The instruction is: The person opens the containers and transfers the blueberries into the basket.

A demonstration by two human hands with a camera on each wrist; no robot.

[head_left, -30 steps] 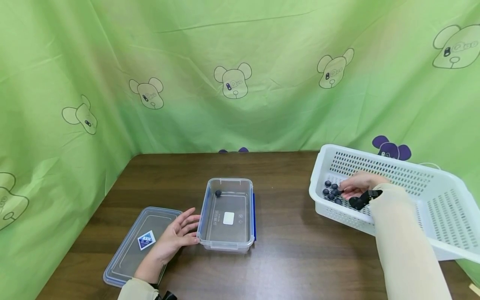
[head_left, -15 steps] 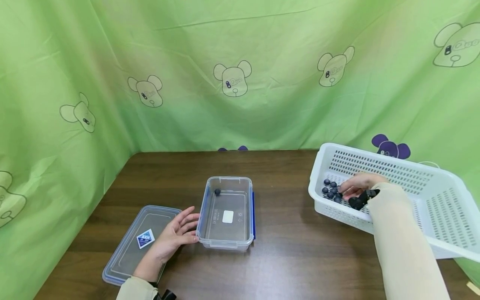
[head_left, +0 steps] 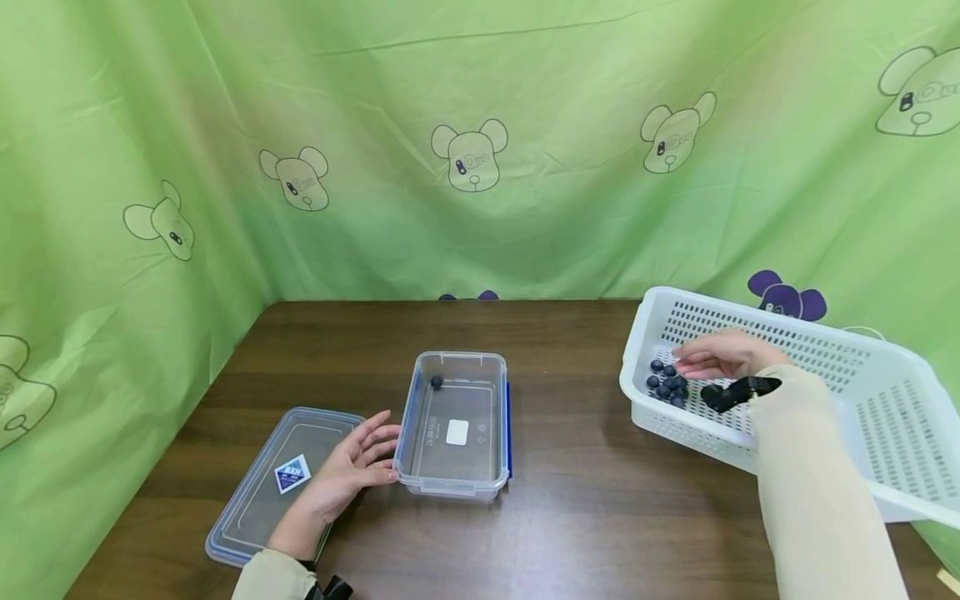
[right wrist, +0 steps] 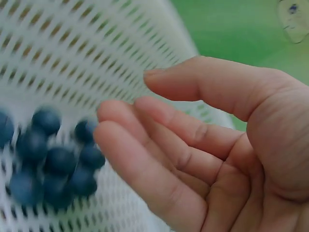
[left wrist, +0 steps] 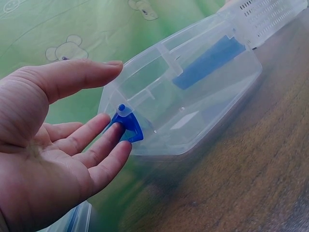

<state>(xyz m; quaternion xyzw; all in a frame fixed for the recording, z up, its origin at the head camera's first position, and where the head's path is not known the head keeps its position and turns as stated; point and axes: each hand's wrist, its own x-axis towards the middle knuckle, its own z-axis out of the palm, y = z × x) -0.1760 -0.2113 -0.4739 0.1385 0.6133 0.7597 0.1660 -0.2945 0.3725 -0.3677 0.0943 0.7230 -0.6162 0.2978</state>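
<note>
My left hand (head_left: 348,475) has its fingers spread at the left side of a clear plastic food container (head_left: 483,446), with fingertips right at a blue side latch (left wrist: 129,126) in the left wrist view. A single blueberry (head_left: 437,382) lies near the container's far left corner. On the right, my right hand (head_left: 716,353) hovers inside a white perforated basket (head_left: 690,437), its fingers loosely bent. In the right wrist view, the thumb stands apart from the fingers and nothing shows between them. Several blueberries (right wrist: 60,162) lie clustered on the basket floor beside the fingertips.
A clear lid (head_left: 258,508) with a blue diamond label lies at the left, partly under the left forearm. The dark wooden table (head_left: 570,467) carries everything. A green curtain (head_left: 562,225) with mouse-like prints hangs behind it.
My right hand has risen slightly from among the blueberries, uncovering more of them, and its fingers have loosened. The left hand and the container stay in place.
</note>
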